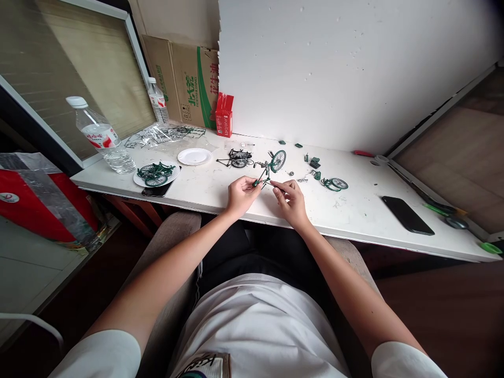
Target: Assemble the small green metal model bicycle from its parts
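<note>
A partly built green model bicycle is held up over the front of the white table, its one spoked wheel pointing away from me. My left hand pinches the saddle end of its frame between thumb and fingers. From the other side, my right hand reaches in with its fingertips at the lower part of the frame. Its fingers are closed around a small, dark, thin piece that I cannot make out. Loose green parts and another wheel lie to the right.
A paper plate with a green model bicycle lies at left, partly over a phone. Behind are another plate, a black model bicycle, bottles, part frames and a red box. A black phone lies right.
</note>
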`<state>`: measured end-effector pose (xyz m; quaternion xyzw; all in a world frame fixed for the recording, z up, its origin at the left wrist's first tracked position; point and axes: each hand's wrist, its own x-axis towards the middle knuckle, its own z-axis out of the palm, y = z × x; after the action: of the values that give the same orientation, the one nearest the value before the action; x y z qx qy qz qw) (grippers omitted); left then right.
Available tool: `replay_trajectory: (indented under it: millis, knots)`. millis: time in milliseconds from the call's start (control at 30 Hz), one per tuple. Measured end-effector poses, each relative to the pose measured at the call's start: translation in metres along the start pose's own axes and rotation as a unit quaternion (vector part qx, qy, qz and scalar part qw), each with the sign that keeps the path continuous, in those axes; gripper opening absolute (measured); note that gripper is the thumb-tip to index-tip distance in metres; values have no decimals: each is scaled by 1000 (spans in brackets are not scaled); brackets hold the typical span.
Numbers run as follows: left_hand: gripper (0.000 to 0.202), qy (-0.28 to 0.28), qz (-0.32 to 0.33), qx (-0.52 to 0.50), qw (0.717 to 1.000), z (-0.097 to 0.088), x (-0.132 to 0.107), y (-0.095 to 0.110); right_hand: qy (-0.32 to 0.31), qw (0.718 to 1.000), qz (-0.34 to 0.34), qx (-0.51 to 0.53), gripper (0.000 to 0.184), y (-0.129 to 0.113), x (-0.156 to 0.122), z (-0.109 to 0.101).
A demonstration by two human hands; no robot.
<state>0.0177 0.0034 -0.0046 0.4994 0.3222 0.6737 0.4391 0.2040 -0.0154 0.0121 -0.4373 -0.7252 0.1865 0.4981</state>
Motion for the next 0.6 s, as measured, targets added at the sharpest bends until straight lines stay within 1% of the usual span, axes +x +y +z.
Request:
replay_trajectory:
  millis: [167,300,467,600]
  knots:
    - [32,4,2,-1,1000,1,-1,-1,-7,1000,1,-4,46,-5,-1,0]
    - [33,6,-9,-4,1000,0,1,0,-6,999,32,20,51,-4,-1,1]
    - [37,16,-44,-18,999,-2,8,6,-7,993,101,64,55,0,1,1]
    - [41,10,-85,-52,995,-3,10,10,-29,987,107,113,56,0,2,2]
